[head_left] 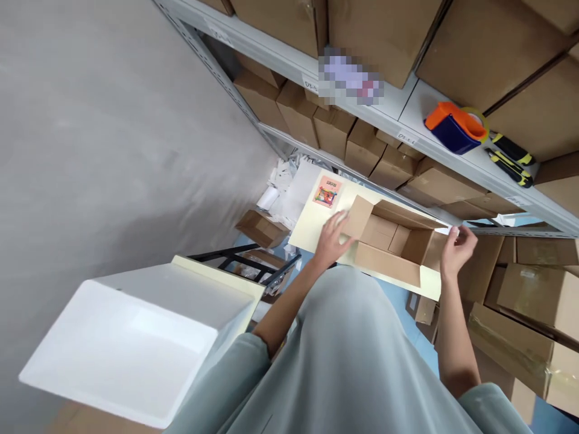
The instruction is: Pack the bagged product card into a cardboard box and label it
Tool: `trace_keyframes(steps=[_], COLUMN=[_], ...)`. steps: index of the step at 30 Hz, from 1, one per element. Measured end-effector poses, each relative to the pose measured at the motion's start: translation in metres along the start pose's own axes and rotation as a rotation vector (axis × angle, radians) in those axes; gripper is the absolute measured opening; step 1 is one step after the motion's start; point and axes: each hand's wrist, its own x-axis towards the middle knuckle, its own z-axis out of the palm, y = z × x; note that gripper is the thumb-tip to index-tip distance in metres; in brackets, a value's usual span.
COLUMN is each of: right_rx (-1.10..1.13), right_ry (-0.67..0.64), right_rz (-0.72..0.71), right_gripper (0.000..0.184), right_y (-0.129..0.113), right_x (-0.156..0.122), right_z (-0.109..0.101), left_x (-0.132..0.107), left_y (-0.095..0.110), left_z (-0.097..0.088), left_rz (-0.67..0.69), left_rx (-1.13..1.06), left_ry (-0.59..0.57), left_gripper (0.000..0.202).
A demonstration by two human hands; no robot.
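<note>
cardboard box [386,232], open, set on cream board [305,226]. left hand [333,240]: spread wide at one flap [360,216]. right hand [456,250]: curled; whether anything is pinched cannot be told. flaps are best pressed outward evenly.

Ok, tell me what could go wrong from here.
The pink card lies near the left end of the table, so the left hand might brush it off. The open box reaches close to the table's near edge; a push could tip it. The tape dispenser sits at the front of the shelf, where a bump might drop it.
</note>
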Motion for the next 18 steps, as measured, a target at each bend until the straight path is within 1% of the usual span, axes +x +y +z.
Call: trace_keyframes(steps=[1, 2, 3, 4, 5, 6, 7, 8, 10, 12, 13, 15, 16, 18], right_rx=[0.006, 0.034, 0.077, 0.128, 0.192, 0.257, 0.306, 0.34, 0.349, 0.2, 0.081, -0.139, -0.205, -0.277], right_ry=[0.057, 0.065, 0.029, -0.047, -0.161, -0.285, -0.442, -0.562, -0.773, -0.957, -1.015, -0.998, -0.98, -0.945], right_rz=[-0.028, -0.053, -0.075, -0.095, -0.115, -0.135, -0.135, -0.106, 0.0, 0.154, 0.255, 0.454, 0.524, 0.629], right_gripper=[0.061, 0.055, 0.049, 0.044, 0.039, 0.036, 0.034, 0.034, 0.036, 0.035, 0.033, 0.035, 0.037, 0.04], right_y=[-0.026, -0.054, -0.083, -0.113, -0.14, -0.165, -0.185, -0.2, -0.217, -0.218, -0.214, -0.205, -0.2, -0.19], right_x=[-0.005, -0.013, -0.022, -0.033, -0.044, -0.057, -0.068, -0.079, -0.092, -0.097, -0.098, -0.1, -0.102, -0.108], right_z=[-0.004, -0.003, 0.001, 0.011, 0.026, 0.047, 0.073, 0.103, 0.171, 0.237, 0.267, 0.315, 0.334, 0.361], left_x=[0.007, 0.014, 0.023, 0.033, 0.042, 0.053, 0.064, 0.075, 0.097, 0.118, 0.127, 0.141, 0.145, 0.149], left_y=[-0.013, -0.028, -0.047, -0.067, -0.088, -0.108, -0.129, -0.148, -0.181, -0.208, -0.22, -0.241, -0.249, -0.263], left_z=[-0.014, -0.028, -0.041, -0.054, -0.065, -0.075, -0.083, -0.09, -0.097, -0.097, -0.095, -0.087, -0.082, -0.073], left_rz=[-0.052, -0.106, -0.158, -0.212, -0.269, -0.327, -0.38, -0.428, -0.507, -0.582, -0.633, -0.781, -0.869, -1.012], left_rx=[-0.002, -0.003, -0.003, 0.0, 0.002, 0.003, 0.003, 0.004, 0.008, 0.019, 0.028, 0.049, 0.052, 0.036], left_ry=[0.082, 0.158, 0.229, 0.286, 0.322, 0.345, 0.355, 0.355, 0.321, 0.254, 0.214, 0.14, 0.109, 0.068], left_gripper=[0.06, 0.057, 0.056, 0.056, 0.056, 0.056, 0.057, 0.057, 0.059, 0.061, 0.062, 0.064, 0.064, 0.061])
